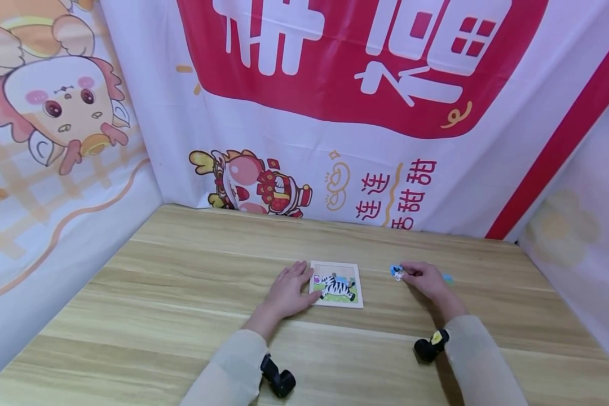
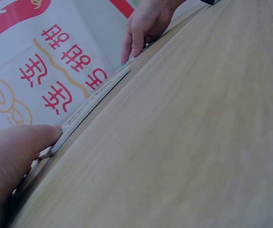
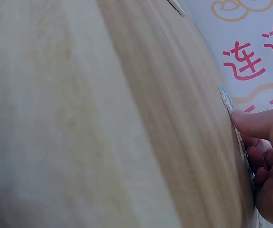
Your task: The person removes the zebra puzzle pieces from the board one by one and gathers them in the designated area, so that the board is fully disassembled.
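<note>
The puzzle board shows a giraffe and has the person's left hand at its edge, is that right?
Not a giraffe: the head view shows a striped zebra on the puzzle board. The left hand is indeed at its edge.

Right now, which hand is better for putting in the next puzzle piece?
Probably the right hand: it holds a loose blue-and-white puzzle piece, while the left hand touches the zebra puzzle board.

A curtained booth; printed cloth (image 1: 345, 110) hangs left, far and right; a wood-grain tabletop (image 1: 198, 276) lies between them.
</note>
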`<state>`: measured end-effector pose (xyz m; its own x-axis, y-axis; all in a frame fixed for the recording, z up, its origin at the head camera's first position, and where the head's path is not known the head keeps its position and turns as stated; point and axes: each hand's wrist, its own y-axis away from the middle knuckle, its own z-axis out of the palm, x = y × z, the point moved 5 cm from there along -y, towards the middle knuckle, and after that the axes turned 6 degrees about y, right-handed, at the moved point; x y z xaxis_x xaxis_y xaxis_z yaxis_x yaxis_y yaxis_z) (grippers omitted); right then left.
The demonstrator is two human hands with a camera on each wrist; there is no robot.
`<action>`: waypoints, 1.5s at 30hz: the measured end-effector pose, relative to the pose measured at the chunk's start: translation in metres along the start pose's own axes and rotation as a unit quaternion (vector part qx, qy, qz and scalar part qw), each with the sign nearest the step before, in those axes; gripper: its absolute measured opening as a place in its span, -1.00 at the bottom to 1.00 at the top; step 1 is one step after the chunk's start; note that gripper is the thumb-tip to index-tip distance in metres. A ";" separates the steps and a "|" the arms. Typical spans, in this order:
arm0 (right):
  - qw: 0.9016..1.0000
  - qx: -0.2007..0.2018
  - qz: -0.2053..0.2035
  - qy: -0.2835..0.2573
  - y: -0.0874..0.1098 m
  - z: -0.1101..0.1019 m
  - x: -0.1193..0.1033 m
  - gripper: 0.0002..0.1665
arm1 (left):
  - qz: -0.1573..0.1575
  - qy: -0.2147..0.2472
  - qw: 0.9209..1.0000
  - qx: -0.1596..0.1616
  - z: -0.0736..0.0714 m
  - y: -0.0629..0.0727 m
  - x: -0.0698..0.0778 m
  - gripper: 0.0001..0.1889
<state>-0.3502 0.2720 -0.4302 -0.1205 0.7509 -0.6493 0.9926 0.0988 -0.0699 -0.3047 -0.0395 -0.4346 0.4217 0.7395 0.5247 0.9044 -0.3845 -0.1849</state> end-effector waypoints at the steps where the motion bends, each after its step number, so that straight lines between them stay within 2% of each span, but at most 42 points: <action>1: 1.000 -0.002 0.006 -0.001 0.000 0.000 0.001 -0.61 | 0.000 0.000 1.000 -0.001 0.000 0.000 0.000 -0.32; 10: 0.999 -0.011 0.025 -0.018 0.000 -0.002 0.003 -0.57 | 0.007 -0.003 1.000 0.000 0.002 -0.002 0.001 -0.32; 18: 1.000 -0.017 -0.007 -0.003 0.003 -0.006 -0.003 -0.51 | 0.011 -0.003 1.000 0.002 0.003 -0.001 0.000 -0.33; 30: 0.999 -0.039 0.010 0.002 0.007 -0.010 -0.012 -0.51 | 0.024 -0.005 1.000 0.007 0.003 -0.002 0.000 -0.34; 40: 0.999 -0.025 -0.019 0.010 0.006 -0.013 -0.019 -0.52 | 0.025 -0.005 1.000 0.010 0.003 -0.002 -0.002 -0.34; 45: 0.999 -0.031 -0.015 -0.016 0.011 -0.010 -0.033 -0.50 | 0.028 -0.007 0.999 0.013 0.002 -0.001 -0.002 -0.33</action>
<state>-0.3351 0.2545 -0.4021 -0.1488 0.7257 -0.6718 0.9858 0.1622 -0.0432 -0.3062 -0.0397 -0.4371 0.4723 0.7255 0.5006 0.8808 -0.4107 -0.2358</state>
